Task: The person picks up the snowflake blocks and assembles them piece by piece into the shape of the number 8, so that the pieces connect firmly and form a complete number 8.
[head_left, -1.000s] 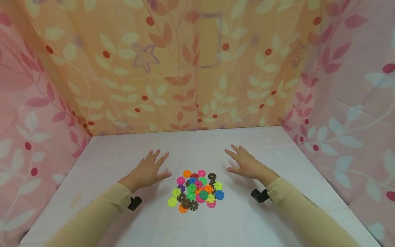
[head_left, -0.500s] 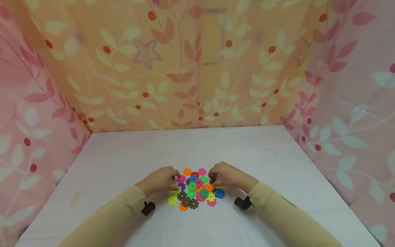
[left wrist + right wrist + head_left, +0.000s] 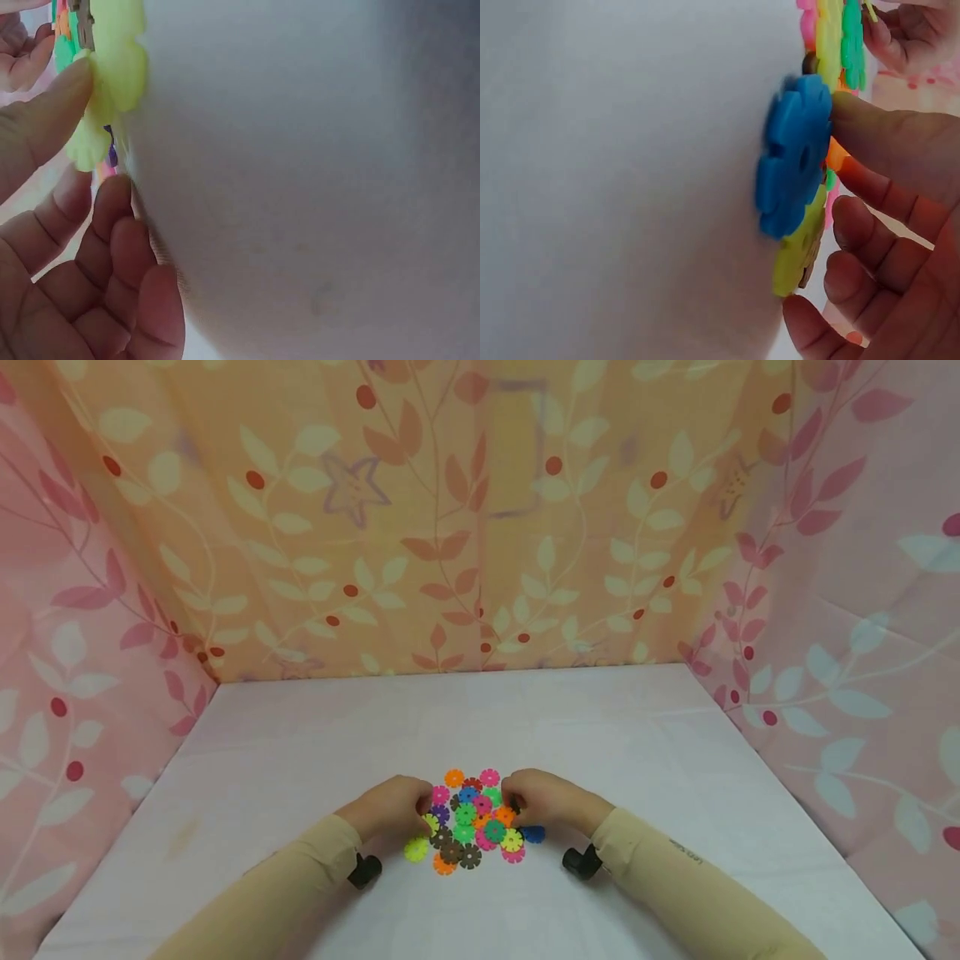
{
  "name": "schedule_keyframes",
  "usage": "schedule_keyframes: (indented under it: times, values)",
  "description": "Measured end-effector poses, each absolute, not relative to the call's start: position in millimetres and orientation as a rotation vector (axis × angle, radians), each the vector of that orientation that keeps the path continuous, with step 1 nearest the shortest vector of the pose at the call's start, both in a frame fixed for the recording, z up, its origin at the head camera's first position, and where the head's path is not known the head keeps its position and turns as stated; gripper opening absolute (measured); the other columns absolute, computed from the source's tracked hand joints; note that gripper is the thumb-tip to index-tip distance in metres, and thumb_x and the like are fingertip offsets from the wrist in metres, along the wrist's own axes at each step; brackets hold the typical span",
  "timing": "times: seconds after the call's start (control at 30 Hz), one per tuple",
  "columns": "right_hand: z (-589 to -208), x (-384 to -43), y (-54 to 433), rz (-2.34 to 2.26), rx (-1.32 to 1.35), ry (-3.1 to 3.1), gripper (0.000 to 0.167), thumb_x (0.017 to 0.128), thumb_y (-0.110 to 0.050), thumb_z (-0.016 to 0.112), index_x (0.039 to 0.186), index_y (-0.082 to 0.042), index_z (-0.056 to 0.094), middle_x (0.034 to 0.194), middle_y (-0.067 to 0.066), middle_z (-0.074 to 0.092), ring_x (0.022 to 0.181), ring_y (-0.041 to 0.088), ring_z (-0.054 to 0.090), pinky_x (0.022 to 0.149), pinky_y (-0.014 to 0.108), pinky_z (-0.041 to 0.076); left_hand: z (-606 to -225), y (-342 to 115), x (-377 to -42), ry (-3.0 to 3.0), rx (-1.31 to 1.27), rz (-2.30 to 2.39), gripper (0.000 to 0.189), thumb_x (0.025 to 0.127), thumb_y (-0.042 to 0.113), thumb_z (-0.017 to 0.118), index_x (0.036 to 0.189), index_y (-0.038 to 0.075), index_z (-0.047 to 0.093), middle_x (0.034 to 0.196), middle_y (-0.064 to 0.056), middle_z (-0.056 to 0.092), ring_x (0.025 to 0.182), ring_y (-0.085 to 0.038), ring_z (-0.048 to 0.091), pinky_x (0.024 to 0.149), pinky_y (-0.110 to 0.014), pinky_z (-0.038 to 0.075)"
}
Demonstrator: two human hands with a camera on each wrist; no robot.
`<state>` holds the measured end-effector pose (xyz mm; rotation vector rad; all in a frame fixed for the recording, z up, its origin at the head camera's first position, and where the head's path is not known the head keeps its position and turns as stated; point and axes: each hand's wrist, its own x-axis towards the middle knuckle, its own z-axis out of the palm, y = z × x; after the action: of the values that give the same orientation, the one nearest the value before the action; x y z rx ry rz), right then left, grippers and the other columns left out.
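Observation:
A heap of bright plastic interlocking building discs [image 3: 465,814], with notched rims, lies on the white table. My left hand [image 3: 390,803] is at its left edge and pinches a yellow disc [image 3: 88,142] between thumb and index finger; another yellow disc [image 3: 120,56] lies beside the thumb. At the right edge is my right hand [image 3: 553,797], fingers curled. Its thumb touches the rim of a tilted blue disc [image 3: 795,154]. Near its fingertips are a yellow disc [image 3: 799,251] and an orange disc [image 3: 836,154]; whether it grips one is hidden.
A white cloth covers the table [image 3: 480,718]. Patterned curtains [image 3: 480,527] rise behind it and on both sides. A black wrist camera [image 3: 365,870] hangs below the left sleeve, another black camera [image 3: 582,862] below the right sleeve.
Both hands have come inward from wide apart to the two sides of the heap, and their spread fingers have curled. The blue disc has tilted. Most of the heap keeps its place.

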<state>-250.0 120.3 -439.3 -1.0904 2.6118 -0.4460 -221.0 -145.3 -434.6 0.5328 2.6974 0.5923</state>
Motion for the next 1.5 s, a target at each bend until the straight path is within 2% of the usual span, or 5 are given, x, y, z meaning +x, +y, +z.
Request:
schedule_keyframes:
  times: [0.47, 0.67, 0.87, 1.2, 1.5]
  values:
    - [-438, -249, 119, -0.491, -1.111, 2.531, 0.022, 0.079, -0.021, 0.071, 0.07, -0.018, 0.052, 0.063, -0.009, 0.044, 0.067, 0.008, 0.042, 0.061, 0.021, 0.037, -432, -143, -221, 2.616, 0.545, 0.715, 0.013, 0.079, 0.014, 0.07, 0.076, 0.015, 0.058, 0.071, 0.001, 0.053, 0.065, -0.016, 0.049, 0.057, -0.029, 0.042]
    - [-429, -249, 116, -0.638, -1.112, 2.565, 0.012, 0.084, -0.018, 0.066, 0.073, -0.019, 0.061, 0.064, -0.011, 0.051, 0.064, 0.008, 0.046, 0.061, 0.021, 0.043, -430, -139, -227, 2.53, 0.452, 0.947, 0.013, 0.083, 0.017, 0.067, 0.076, 0.012, 0.058, 0.065, 0.0, 0.057, 0.058, -0.014, 0.054, 0.057, -0.026, 0.047]
    - [-418, -243, 111, -0.855, -1.085, 2.631, 0.01, 0.087, -0.018, 0.062, 0.082, -0.01, 0.066, 0.064, -0.009, 0.054, 0.058, 0.007, 0.048, 0.056, 0.021, 0.046, -427, -131, -228, 2.371, 0.341, 1.234, 0.014, 0.085, 0.018, 0.065, 0.081, 0.007, 0.058, 0.071, -0.005, 0.062, 0.065, -0.018, 0.061, 0.064, -0.028, 0.053]
    - [-414, -236, 103, -1.013, -1.167, 2.715, 0.005, 0.087, -0.016, 0.063, 0.085, -0.013, 0.067, 0.071, 0.002, 0.064, 0.058, 0.006, 0.048, 0.056, 0.021, 0.046, -423, -120, -226, 2.199, 0.207, 1.546, 0.016, 0.086, 0.015, 0.063, 0.084, 0.001, 0.056, 0.075, -0.008, 0.065, 0.073, -0.025, 0.066, 0.069, -0.036, 0.054]
    - [-412, -234, 100, -0.93, -1.227, 2.787, 0.005, 0.085, -0.014, 0.064, 0.085, -0.01, 0.067, 0.067, -0.004, 0.061, 0.057, 0.005, 0.047, 0.055, 0.019, 0.045, -423, -117, -224, 2.125, 0.118, 1.644, 0.02, 0.088, 0.02, 0.06, 0.088, 0.001, 0.057, 0.078, -0.009, 0.066, 0.077, -0.028, 0.067, 0.071, -0.034, 0.054]
